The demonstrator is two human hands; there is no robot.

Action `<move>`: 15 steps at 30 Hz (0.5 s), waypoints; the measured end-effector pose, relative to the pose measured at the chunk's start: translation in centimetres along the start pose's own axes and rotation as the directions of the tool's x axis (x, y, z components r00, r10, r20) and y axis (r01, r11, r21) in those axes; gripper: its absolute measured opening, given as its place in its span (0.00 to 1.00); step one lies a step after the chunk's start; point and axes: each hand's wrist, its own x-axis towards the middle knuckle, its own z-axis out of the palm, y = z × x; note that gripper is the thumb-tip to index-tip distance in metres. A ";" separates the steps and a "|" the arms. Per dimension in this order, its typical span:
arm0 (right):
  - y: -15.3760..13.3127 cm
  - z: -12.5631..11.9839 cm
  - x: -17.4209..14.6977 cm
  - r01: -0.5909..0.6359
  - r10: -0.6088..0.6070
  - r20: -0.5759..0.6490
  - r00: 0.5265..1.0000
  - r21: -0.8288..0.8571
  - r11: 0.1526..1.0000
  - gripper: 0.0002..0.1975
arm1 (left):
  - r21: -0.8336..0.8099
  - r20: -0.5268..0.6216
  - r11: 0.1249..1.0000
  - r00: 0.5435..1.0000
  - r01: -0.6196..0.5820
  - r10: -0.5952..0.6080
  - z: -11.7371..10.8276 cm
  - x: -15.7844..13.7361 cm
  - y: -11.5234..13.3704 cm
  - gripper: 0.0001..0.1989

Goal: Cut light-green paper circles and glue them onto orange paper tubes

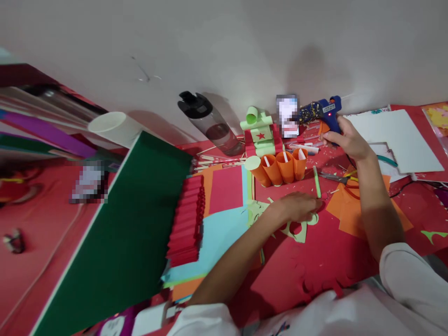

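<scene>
My right hand (pixel 350 137) is closed around the handle of a blue hot glue gun (pixel 331 112). Its nozzle points left past a phone, and a small red light glows on its body. Low over the red table, my left hand (pixel 301 206) reaches to the right with fingers stretched out, beside a small pale green paper circle (pixel 312 219). Pale green paper scrap (pixel 299 234) with cut-out holes lies beneath it. Just behind stand several orange paper tubes (pixel 284 169), the leftmost capped with a pale green disc (pixel 252 163).
A green board (pixel 119 238) stands tilted at left. Near the wall are a dark bottle (pixel 219 128), a green-and-red paper model with a star (pixel 261 135) and a phone (pixel 288 116). Scissors (pixel 338 178), a green marker (pixel 317 182) and orange sheets (pixel 350 210) lie right.
</scene>
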 end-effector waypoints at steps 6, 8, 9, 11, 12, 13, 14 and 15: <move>-0.4 0.2 -0.1 0.026 -0.025 -0.026 0.999 0.027 0.999 0.15 | -0.093 -0.126 0.994 0.989 0.059 -0.070 -1.4 -1.5 -0.4 0.05; -0.4 0.2 -0.2 0.017 -0.016 -0.033 0.999 0.032 0.999 0.16 | -0.210 -0.232 0.977 0.968 0.048 -0.098 -2.2 -2.4 -0.6 0.05; -0.4 0.2 -0.3 0.012 -0.010 -0.039 0.999 0.037 0.999 0.17 | -0.295 -0.293 0.955 0.948 0.032 -0.122 -2.6 -2.8 -0.6 0.04; -0.4 0.3 -0.3 0.009 -0.006 -0.057 0.998 0.051 0.999 0.18 | -0.493 -0.409 0.869 0.891 -0.035 -0.196 -3.4 -3.7 -0.6 0.05; -0.4 0.3 -0.4 0.013 -0.009 -0.066 0.998 0.059 0.998 0.18 | -0.586 -0.457 0.806 0.856 -0.085 -0.242 -3.7 -4.2 -0.6 0.08; -0.4 0.3 -0.4 0.018 -0.013 -0.074 0.997 0.069 0.997 0.18 | -0.660 -0.488 0.739 0.825 -0.136 -0.285 -4.0 -4.6 -0.6 0.10; -0.5 0.3 -0.4 0.026 -0.020 -0.079 0.997 0.078 0.997 0.17 | -0.715 -0.507 0.675 0.800 -0.181 -0.322 -4.2 -5.0 -0.6 0.11; -0.6 0.3 -0.4 0.034 -0.027 -0.082 0.996 0.087 0.996 0.17 | -0.751 -0.513 0.625 0.784 -0.214 -0.349 -4.4 -5.4 -0.6 0.12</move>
